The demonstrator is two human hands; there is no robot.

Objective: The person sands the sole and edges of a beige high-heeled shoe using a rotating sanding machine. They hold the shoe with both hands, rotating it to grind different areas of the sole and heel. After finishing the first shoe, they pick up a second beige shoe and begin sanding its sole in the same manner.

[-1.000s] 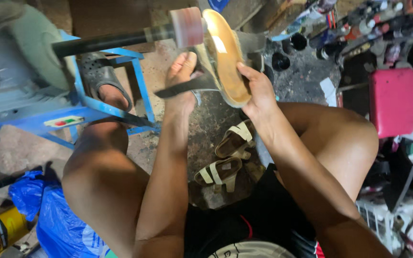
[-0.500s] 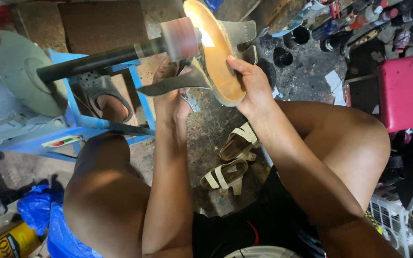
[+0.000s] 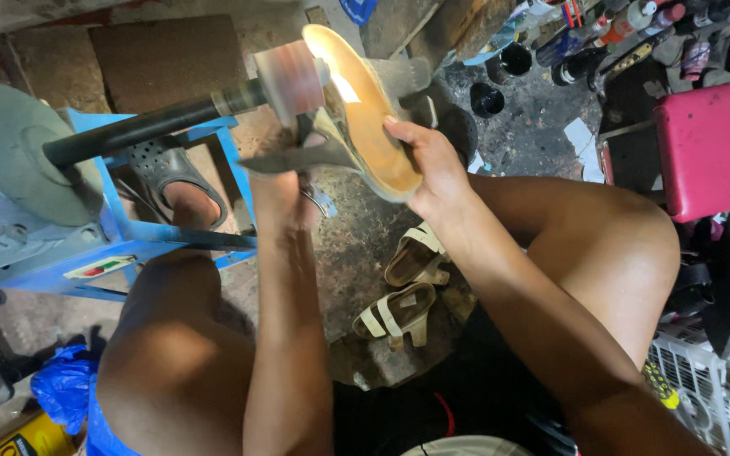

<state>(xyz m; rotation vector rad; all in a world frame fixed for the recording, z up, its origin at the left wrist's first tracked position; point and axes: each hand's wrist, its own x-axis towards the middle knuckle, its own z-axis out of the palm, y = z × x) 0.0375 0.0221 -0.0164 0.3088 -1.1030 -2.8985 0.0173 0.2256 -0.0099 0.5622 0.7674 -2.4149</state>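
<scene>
1. The pink grinding drum (image 3: 289, 80) and its dark shaft (image 3: 137, 127) bar the way on the left, right against the sandal sole (image 3: 365, 110).
2. The blue machine frame (image 3: 171, 236) closes off the lower left.
3. Between the knees the floor (image 3: 356, 245) is open, save two beige sandals (image 3: 407, 287).
4. Bottles and cans (image 3: 585, 34) and a pink stool (image 3: 703, 152) crowd the right.

A cluttered shoe-repair workshop: blue sanding machine (image 3: 61, 211), glue bottles (image 3: 610, 29), sandals (image 3: 407, 287) on the floor.
</scene>
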